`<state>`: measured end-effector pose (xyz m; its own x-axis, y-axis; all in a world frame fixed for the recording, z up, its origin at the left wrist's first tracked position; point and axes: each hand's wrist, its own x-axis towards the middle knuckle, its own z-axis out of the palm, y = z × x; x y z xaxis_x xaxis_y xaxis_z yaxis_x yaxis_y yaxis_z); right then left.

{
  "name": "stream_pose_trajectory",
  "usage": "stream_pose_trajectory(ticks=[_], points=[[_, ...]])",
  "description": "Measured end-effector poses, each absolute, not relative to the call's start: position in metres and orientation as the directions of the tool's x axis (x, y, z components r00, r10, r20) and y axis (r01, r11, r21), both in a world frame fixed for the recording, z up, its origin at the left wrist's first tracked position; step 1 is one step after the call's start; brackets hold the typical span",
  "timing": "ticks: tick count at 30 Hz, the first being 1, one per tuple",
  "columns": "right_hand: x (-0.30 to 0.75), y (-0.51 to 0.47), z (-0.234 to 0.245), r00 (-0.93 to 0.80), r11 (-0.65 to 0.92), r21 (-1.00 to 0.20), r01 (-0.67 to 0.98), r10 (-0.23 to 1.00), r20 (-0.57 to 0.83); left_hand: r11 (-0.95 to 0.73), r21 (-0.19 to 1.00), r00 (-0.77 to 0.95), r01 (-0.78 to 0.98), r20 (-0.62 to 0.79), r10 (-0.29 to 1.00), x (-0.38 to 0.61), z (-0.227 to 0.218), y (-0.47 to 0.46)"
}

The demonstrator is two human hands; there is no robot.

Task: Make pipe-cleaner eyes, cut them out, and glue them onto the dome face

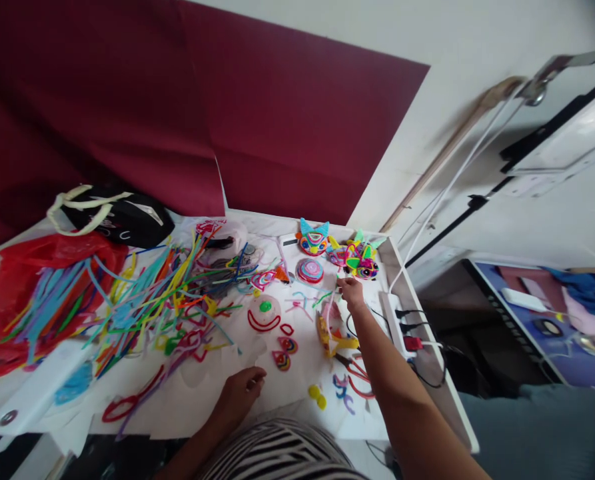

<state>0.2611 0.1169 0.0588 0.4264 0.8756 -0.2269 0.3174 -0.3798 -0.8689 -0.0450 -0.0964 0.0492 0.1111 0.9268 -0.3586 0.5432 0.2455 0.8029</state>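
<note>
My right hand (351,292) is stretched out towards the far right of the white table, its fingers closed. Something small and pale may be at its fingertips, too small to make out. Just beyond it lie colourful pipe-cleaner animal faces (363,261). A round pink and blue coil (310,270) sits left of it. Near the front edge rests my left hand (241,395), fingers curled in; what they hold, if anything, is hidden. In front of it are two rainbow drop shapes (282,360), a small red loop (287,329) and a pale disc with a green nose and red smile (265,308).
Loose pipe cleaners (177,280) cover the left side, some in a red plastic bag (67,267). A black bag (117,217) stands behind. Red-handled scissors (132,403) lie front left; red-handled pliers (360,377) are front right. A power strip (396,327) runs along the right rim.
</note>
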Motion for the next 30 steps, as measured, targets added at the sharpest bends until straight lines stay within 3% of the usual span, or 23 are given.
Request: stream_pose_trajectory(ticks=[5, 20, 30], points=[[0.266, 0.105, 0.072, 0.402, -0.400, -0.904, 0.150, 0.860, -0.314, 0.227, 0.823, 0.140, 0.520, -0.345, 0.928, -0.044, 0.047, -0.092], [0.298, 0.051, 0.104, 0.502, -0.240, -0.967, -0.089, 0.827, -0.252, 0.228, 0.841, 0.183, 0.491, -0.355, 0.917, -0.039, 0.057, -0.080], [0.276, 0.007, 0.064, 0.449, -0.440, -0.896, -0.061, 0.790, -0.418, 0.221, 0.863, 0.232, 0.455, -0.355, 0.906, -0.024, 0.058, -0.075]])
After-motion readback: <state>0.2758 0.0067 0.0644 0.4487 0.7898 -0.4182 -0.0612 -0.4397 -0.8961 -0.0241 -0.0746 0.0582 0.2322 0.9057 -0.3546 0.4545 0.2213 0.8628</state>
